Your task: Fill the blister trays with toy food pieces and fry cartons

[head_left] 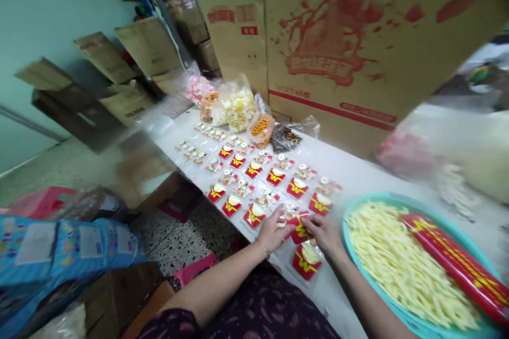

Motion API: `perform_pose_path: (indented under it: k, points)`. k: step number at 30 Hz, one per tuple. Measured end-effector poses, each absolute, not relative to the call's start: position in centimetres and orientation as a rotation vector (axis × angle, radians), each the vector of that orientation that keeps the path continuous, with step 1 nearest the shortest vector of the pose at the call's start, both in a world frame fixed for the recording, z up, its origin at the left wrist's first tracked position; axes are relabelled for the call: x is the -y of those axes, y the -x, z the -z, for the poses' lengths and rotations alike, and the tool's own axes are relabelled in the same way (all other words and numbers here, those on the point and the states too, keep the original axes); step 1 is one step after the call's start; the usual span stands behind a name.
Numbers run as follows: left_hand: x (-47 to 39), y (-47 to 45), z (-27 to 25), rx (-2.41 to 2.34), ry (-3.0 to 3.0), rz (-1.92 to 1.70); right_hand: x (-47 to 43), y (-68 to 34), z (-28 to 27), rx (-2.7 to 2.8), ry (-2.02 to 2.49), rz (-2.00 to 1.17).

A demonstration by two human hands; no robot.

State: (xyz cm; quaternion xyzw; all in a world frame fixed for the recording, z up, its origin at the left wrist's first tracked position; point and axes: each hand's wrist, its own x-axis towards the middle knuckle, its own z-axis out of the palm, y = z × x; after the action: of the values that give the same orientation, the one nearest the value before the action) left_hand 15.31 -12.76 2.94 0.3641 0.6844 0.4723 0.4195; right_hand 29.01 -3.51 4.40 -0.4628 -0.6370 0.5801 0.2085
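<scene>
A red fries pouch with a yellow W (pixel 299 230) lies between my hands over the near edge of the white table. The fingers of my right hand (pixel 326 232) are pinched on its right edge. My left hand (pixel 274 232) is at its left side, fingers curved around a small clear packet and the pouch edge. Another red pouch with pale pieces in its top (pixel 307 260) lies just below, close to me. Beyond my hands, rows of similar red pouches (pixel 255 214) and small clear packets with colourful pieces (pixel 200 157) cover the table.
At right stands a turquoise basket (pixel 350 238) of pale yellow strips (pixel 397 259), with a stack of red printed sleeves (pixel 457 259) on top. Bags of small pieces (pixel 238 106) line the back, before a large cardboard box (pixel 326 37). Blue packages (pixel 79 249) are at lower left.
</scene>
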Motion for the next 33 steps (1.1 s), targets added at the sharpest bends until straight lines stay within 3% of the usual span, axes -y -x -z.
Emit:
perform_pose_path:
  k: [10,17,20,25,33]
  points:
    - [23.3,12.5,3.7,-2.540,-0.916,-1.101,5.4,-0.8,-5.4,2.250,1.099,-1.389]
    - [23.0,18.9,7.5,-2.619,-0.995,-1.017,6.9,15.4,-0.8,2.646,1.210,-0.932]
    - [21.9,19.5,8.7,-2.583,-0.969,-1.047,7.4,18.0,1.5,2.874,1.289,-0.840]
    - [20.7,20.2,9.5,-2.523,-0.900,-1.036,7.7,19.0,3.6,3.197,1.136,-0.972]
    - [20.9,21.4,7.8,-2.586,-1.056,-0.887,6.2,14.7,2.0,2.960,0.966,-1.194]
